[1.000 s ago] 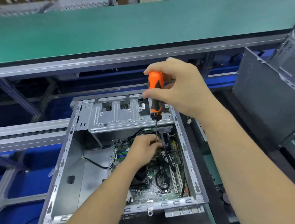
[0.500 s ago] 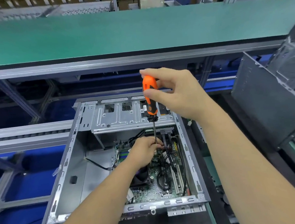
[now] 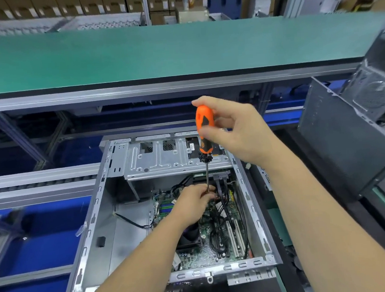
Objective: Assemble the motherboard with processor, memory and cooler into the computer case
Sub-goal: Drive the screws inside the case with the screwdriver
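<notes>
Unmoved, right hand (image 3: pixel 236 133) grips screwdriver (image 3: pixel 205 131); left hand (image 3: pixel 194 202) fingers pinch its shaft among cables (image 3: pixel 223 203)

Orange screwdriver handle (image 3: pixel 204 124) with black inserts and a black knurled collar, above a bare steel shaft. Grey, unpainted metal computer case (image 3: pixel 95 213), punched with rows of slots along its rim. Green motherboard (image 3: pixel 209 257) inside, dotted with small silver parts, crossed by black cables (image 3: pixel 222 212), with white expansion slots (image 3: pixel 235 237) and blue-green memory slots (image 3: pixel 165 209). Black cooler (image 3: pixel 190 238) on the board. Plain green belt (image 3: pixel 156 52), edged in black, on a silver aluminium frame. Deep blue panels (image 3: pixel 44 236) under the frame. Dark grey second case (image 3: pixel 348 147) at the right, with a perforated round grille. Brown cartons (image 3: pixel 72 4) with white labels far behind.
</notes>
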